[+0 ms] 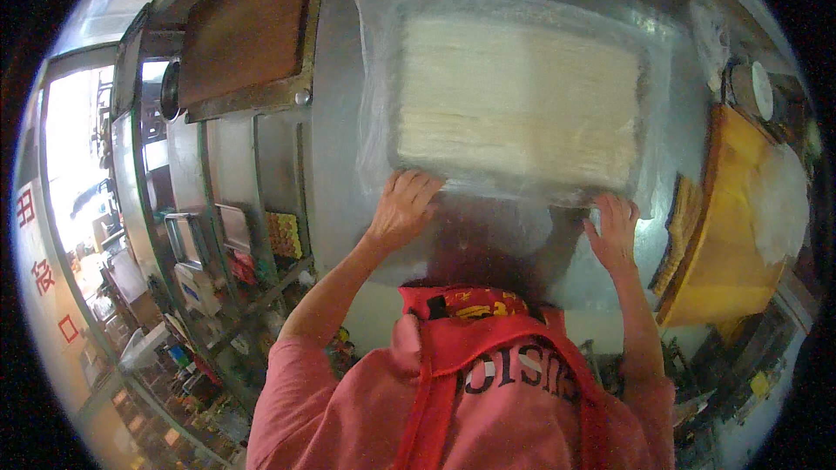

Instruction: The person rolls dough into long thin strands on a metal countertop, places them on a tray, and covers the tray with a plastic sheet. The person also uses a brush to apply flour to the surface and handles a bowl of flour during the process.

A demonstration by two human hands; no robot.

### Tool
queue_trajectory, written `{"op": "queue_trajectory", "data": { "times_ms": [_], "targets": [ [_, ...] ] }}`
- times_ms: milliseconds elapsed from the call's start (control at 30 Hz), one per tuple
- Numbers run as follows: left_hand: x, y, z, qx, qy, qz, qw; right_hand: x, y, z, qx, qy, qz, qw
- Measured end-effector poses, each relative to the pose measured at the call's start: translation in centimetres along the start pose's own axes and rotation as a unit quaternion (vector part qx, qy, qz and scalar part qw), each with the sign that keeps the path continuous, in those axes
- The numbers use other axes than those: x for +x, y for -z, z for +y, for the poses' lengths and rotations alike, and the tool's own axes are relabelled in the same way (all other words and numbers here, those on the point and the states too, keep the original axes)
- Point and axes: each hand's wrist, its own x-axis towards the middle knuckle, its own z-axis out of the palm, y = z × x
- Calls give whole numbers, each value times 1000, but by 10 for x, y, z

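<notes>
A wide, pale rectangular slab (516,104), perhaps dough, lies flat under a clear plastic sheet (375,98) on a metal worktop (339,228). At the sheet's near edge, left of the middle, my left hand (403,205) rests with its fingers bent over the plastic. My right hand (612,225) is at the near right corner of the slab, fingertips on the same edge. Both hands seem to pinch the plastic, and the fingertips are partly hidden from view.
A yellow-brown board (738,222) lies at the right, beside a bristled brush-like strip (679,228). A round white-topped container (761,90) stands behind it. At upper left is a brown board (245,32). Shelves with metal trays (183,241) and an egg tray (285,235) are lower left.
</notes>
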Motion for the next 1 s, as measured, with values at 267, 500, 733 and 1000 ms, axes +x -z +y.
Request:
{"op": "queue_trajectory", "data": {
  "times_ms": [267,500,733,1000],
  "targets": [
    [-1,-6,-38,0,11,34,999,22,8,25,-52,-68,-84,993],
    [-16,-46,-49,-30,9,148,989,-10,-35,80,-15,14,-81,996],
    [-11,-44,-31,87,-8,99,991,-15,-98,209,-521,282,-8,806],
    [38,-35,-5,-69,200,219,953,192,-26,0,48,261,21,964]
  ]
}}
